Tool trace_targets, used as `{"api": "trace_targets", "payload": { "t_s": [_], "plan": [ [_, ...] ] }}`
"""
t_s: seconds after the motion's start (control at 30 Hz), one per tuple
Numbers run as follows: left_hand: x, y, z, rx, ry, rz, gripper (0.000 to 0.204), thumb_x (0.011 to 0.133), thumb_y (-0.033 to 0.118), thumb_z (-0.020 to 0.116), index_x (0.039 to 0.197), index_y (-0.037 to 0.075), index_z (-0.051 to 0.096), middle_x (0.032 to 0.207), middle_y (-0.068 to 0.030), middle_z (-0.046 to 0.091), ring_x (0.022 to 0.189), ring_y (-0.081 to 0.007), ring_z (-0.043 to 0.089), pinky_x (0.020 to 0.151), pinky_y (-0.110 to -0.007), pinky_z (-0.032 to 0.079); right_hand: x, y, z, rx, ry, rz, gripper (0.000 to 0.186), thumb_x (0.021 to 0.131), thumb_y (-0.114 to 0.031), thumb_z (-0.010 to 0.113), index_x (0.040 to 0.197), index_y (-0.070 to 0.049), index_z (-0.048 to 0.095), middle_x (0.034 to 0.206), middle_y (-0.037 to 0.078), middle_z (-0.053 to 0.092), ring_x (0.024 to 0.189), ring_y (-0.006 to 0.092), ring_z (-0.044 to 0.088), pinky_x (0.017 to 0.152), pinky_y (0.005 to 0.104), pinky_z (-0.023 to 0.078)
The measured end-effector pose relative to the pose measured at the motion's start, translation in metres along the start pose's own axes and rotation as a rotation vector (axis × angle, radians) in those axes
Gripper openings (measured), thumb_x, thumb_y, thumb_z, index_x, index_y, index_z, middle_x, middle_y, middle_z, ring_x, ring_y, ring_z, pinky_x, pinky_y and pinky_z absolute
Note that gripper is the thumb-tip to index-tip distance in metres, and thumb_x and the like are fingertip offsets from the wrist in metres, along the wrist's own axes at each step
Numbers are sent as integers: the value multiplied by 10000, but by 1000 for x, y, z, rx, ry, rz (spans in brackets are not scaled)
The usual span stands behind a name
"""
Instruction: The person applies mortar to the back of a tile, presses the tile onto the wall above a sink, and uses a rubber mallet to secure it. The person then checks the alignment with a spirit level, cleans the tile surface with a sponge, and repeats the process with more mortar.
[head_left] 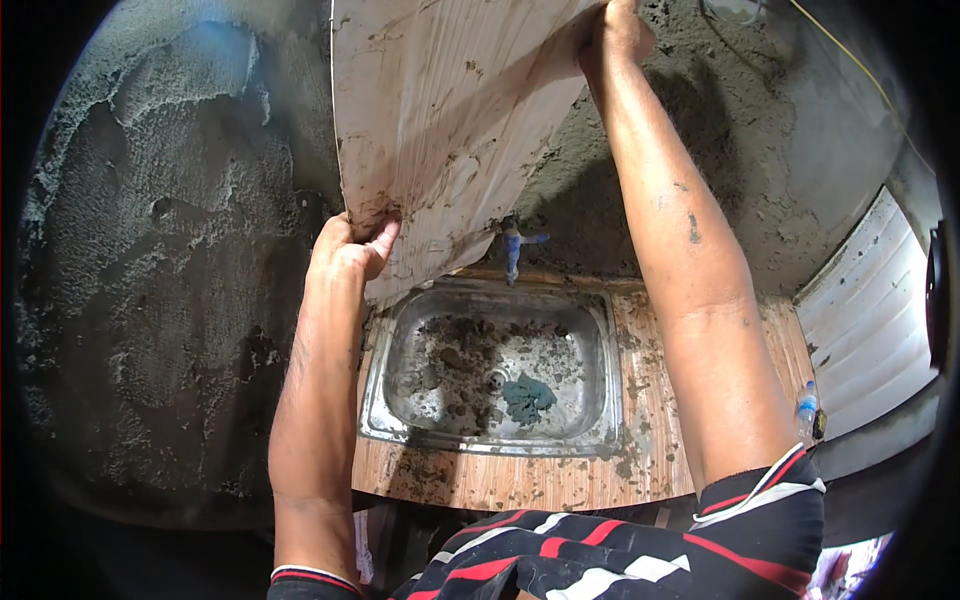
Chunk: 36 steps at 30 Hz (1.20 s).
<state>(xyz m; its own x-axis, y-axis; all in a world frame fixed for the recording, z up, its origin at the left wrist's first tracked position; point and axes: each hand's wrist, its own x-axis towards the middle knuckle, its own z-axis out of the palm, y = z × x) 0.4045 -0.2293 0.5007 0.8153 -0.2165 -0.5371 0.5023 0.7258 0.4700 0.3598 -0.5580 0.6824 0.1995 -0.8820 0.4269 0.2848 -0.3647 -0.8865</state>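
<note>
A large pale board (450,120), streaked and spotted with grey mortar, is held up in front of the wall, tilted above the sink. My left hand (355,248) grips its left edge near the lower corner, thumb on the front face and fingers curled out of sight behind. Higher up, my right hand (622,40) closes around the board's right edge, its fingers partly hidden. Below the board's lower edge, a blue tap (513,250) sticks out over a steel sink (612,405). Mortar crumbs and a dark green lump (528,398) lie in the basin.
Around the sink runs a wood-patterned countertop (650,420) littered with mortar bits. Rough grey mortar coats the wall (690,120) behind and the surface (170,280) at left. At right are a clear bottle (806,405) and a white ribbed sheet (870,290); a yellow cable (850,50) hangs above.
</note>
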Motion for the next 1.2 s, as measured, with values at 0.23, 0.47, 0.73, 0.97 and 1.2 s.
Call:
{"api": "trace_targets", "payload": {
  "t_s": [0.23,0.47,0.73,0.97,1.2],
  "plan": [
    [6,13,22,83,35,23,287,1044,147,501,1164,-3,715,1181,-154,729,1033,-332,722,873,-518,640,4,0,10,14,42,45,740,952,-517,461,1306,123,573,1210,303,633,1148,394,611,1001,460,469],
    [40,24,20,173,6,-61,285,1041,236,523,1118,35,710,1053,-127,728,939,-316,724,862,-588,621,7,-2,16,45,65,83,782,957,-561,442,1291,131,585,1236,308,628,1176,393,605,1019,453,464],
    [43,20,14,258,-29,-18,221,1028,237,560,1043,74,708,927,-70,701,730,-260,680,800,-623,626,5,2,19,39,77,103,833,962,-612,420,1274,139,598,1265,314,622,1209,390,599,1038,445,457],
    [41,16,15,321,-30,39,228,1031,279,570,1065,88,690,972,-64,688,747,-248,681,789,-629,622,8,1,20,37,91,115,880,967,-656,401,1260,147,609,1291,319,617,1237,389,594,1056,438,452],
    [42,24,8,431,-43,-88,398,1036,434,544,1151,73,667,915,-84,708,856,-359,713,874,-669,551,4,-2,28,19,93,125,929,972,-701,381,1245,154,620,1317,324,612,1265,387,589,1073,431,446]
  ]
}}
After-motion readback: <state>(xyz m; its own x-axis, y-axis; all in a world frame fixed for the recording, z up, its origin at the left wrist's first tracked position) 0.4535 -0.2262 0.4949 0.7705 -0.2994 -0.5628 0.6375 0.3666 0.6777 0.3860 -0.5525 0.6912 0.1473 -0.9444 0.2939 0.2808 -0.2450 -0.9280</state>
